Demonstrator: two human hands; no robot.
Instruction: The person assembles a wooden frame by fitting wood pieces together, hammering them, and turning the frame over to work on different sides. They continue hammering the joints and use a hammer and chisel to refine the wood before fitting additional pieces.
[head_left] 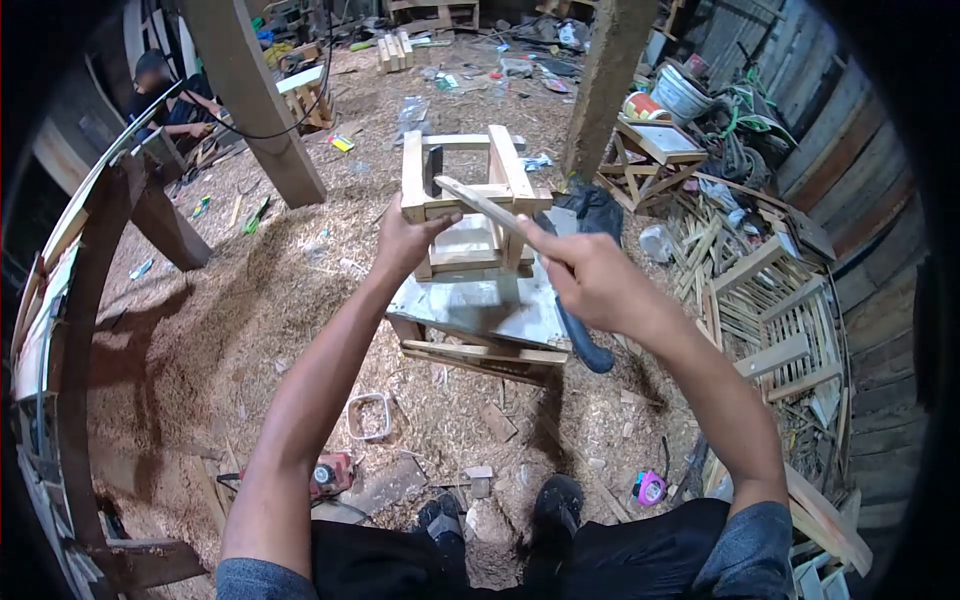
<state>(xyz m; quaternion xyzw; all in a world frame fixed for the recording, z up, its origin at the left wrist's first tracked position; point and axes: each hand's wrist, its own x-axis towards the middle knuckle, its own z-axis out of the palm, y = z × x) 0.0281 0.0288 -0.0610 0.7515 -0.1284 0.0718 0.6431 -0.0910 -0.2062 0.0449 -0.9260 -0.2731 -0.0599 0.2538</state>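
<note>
A small wooden stool frame [462, 260] with pale legs and crossbars stands on a low white-topped worktable [470, 305]. My left hand [405, 243] is closed round its near left corner, with fingertips along the front rail. In my right hand [590, 278] is the wooden handle of a hammer [485, 205], slanting up and left across the frame. The hammer's dark head is over the frame's opening, close to the left side piece. A dark blue curved handle [588, 345] lies at the worktable's right edge, below my right hand.
Wood shavings cover the floor [300, 270]. Wooden posts [600, 90] rise on both sides. By my feet lie a pink tape measure [649, 488], a red power tool [325, 474] and a plastic tub [370, 415]. Slatted wood pieces [780, 320] pile up right. Another person [170, 105] sits far left.
</note>
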